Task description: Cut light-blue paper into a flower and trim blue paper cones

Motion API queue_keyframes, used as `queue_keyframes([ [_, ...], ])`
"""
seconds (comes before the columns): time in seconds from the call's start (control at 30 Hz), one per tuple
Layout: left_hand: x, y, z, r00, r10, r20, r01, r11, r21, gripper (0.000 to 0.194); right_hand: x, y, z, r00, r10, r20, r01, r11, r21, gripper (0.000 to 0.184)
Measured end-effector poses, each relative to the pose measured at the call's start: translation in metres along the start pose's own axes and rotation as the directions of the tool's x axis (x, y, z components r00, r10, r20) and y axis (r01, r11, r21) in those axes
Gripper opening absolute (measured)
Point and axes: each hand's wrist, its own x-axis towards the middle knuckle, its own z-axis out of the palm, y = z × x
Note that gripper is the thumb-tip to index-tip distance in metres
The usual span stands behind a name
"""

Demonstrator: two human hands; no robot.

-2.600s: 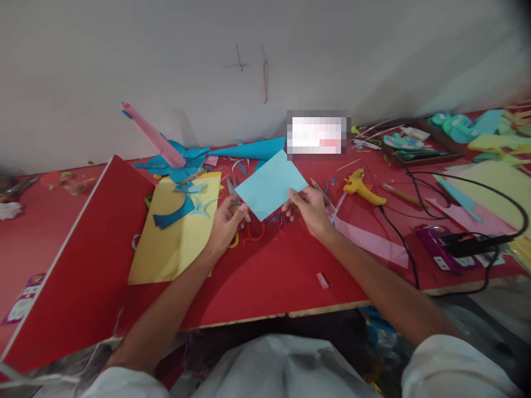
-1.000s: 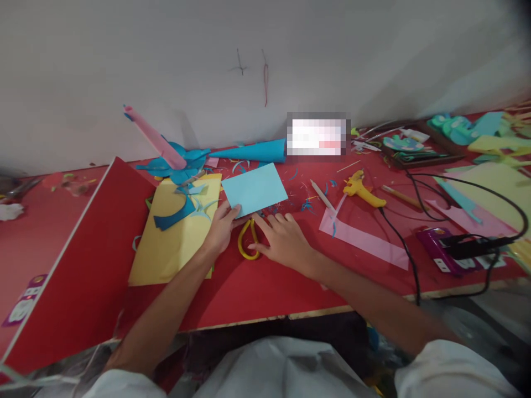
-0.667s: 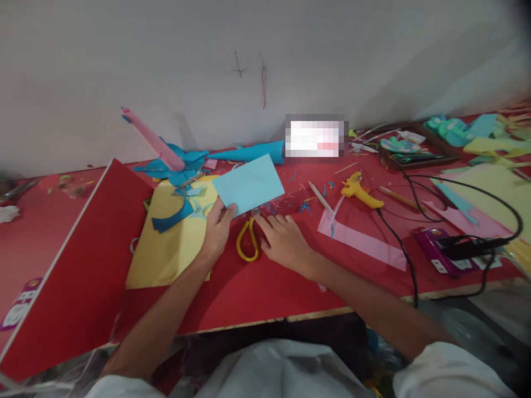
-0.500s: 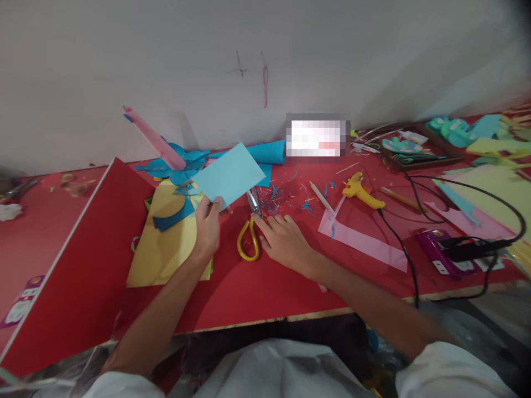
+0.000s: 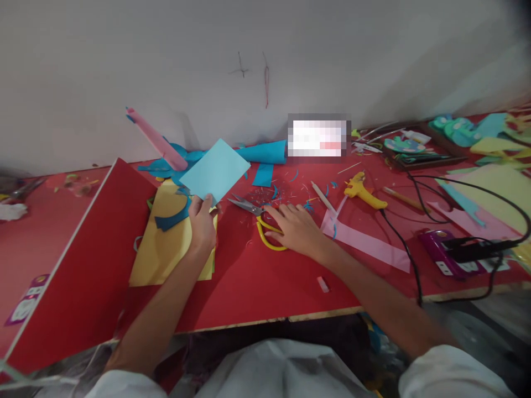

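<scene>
My left hand (image 5: 202, 224) pinches a light blue sheet of paper (image 5: 216, 170) by its near edge, thumb on top, above the table. Over the yellow handles of a pair of scissors (image 5: 267, 235) is my right hand (image 5: 296, 229), its fingers curled on them. The scissor blades (image 5: 244, 205) are slightly apart and point left toward the sheet. Small blue and pale paper scraps (image 5: 274, 193) lie just beyond the blades. Under and beside my left hand are yellow sheets (image 5: 166, 260) with a dark blue curved paper piece (image 5: 174, 215) on top.
A red board (image 5: 83, 265) leans at the left. Behind stand a pink paper tube (image 5: 157, 138) and a blue paper roll (image 5: 265, 151). To the right lie a pencil (image 5: 322, 195), pink strip (image 5: 369, 247), yellow glue gun (image 5: 363, 190), purple power strip (image 5: 443, 251), cables and a dark tray (image 5: 431, 159).
The scissors have turned from pointing away to pointing left, and their handles have swung right under my right hand. The light blue sheet has shifted left with my left hand.
</scene>
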Motion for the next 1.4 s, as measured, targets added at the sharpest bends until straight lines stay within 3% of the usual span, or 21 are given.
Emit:
queue_keyframes([
  [0.2, 0.000, -0.003, 0.000, 1.000, 0.020, 0.019, -0.021, 1.000, 0.016, 0.038, -0.001, -0.005, 0.003, 0.998, 0.067, 0.012, -0.068, 0.994, 0.080, 0.060],
  [0.33, 0.002, -0.003, -0.001, 0.998, 0.063, -0.007, -0.063, 0.998, 0.008, 0.045, 0.002, 0.000, 0.004, 0.986, 0.165, -0.008, -0.157, 0.954, 0.255, 0.051],
  [0.43, 0.005, -0.002, -0.003, 0.996, 0.081, -0.047, -0.083, 0.995, -0.048, 0.048, 0.003, 0.002, 0.004, 0.966, 0.255, -0.035, -0.212, 0.868, 0.449, 0.043],
  [0.53, 0.011, -0.001, -0.007, 0.988, 0.107, -0.115, -0.118, 0.988, -0.097, 0.050, 0.005, 0.004, 0.007, 0.937, 0.342, -0.078, -0.195, 0.693, 0.694, 0.038],
  [0.67, 0.016, -0.002, -0.010, 0.979, 0.115, -0.169, -0.137, 0.983, -0.121, 0.050, 0.011, 0.004, 0.015, 0.891, 0.453, -0.037, -0.122, 0.316, 0.941, 0.046],
  [0.8, 0.019, 0.004, 0.000, 0.982, 0.111, -0.152, -0.135, 0.979, -0.153, 0.050, 0.018, 0.003, 0.025, 0.876, 0.461, 0.141, -0.107, -0.099, 0.989, 0.054],
  [0.9, 0.025, 0.019, 0.018, 0.984, 0.165, -0.066, -0.173, 0.973, -0.154, 0.042, 0.021, 0.003, 0.027, 0.883, 0.428, 0.195, -0.094, -0.248, 0.964, 0.058],
  [1.0, 0.033, 0.036, 0.042, 0.973, 0.227, 0.033, -0.221, 0.967, -0.127, 0.036, 0.020, 0.001, 0.023, 0.900, 0.401, 0.172, -0.086, -0.223, 0.971, 0.058],
  [1.1, 0.035, 0.049, 0.070, 0.964, 0.249, 0.098, -0.238, 0.965, -0.106, 0.035, 0.017, -0.001, 0.015, 0.917, 0.367, 0.155, -0.118, -0.122, 0.986, 0.052],
  [1.23, 0.029, 0.056, 0.100, 0.955, 0.248, 0.161, -0.242, 0.968, -0.062, 0.038, 0.013, -0.003, 0.009, 0.941, 0.319, 0.111, -0.127, 0.030, 0.991, 0.062],
  [1.4, 0.019, 0.057, 0.113, 0.920, 0.298, 0.255, -0.304, 0.953, -0.018, 0.042, 0.014, -0.002, 0.015, 0.956, 0.286, 0.067, -0.063, -0.024, 0.998, 0.075],
])
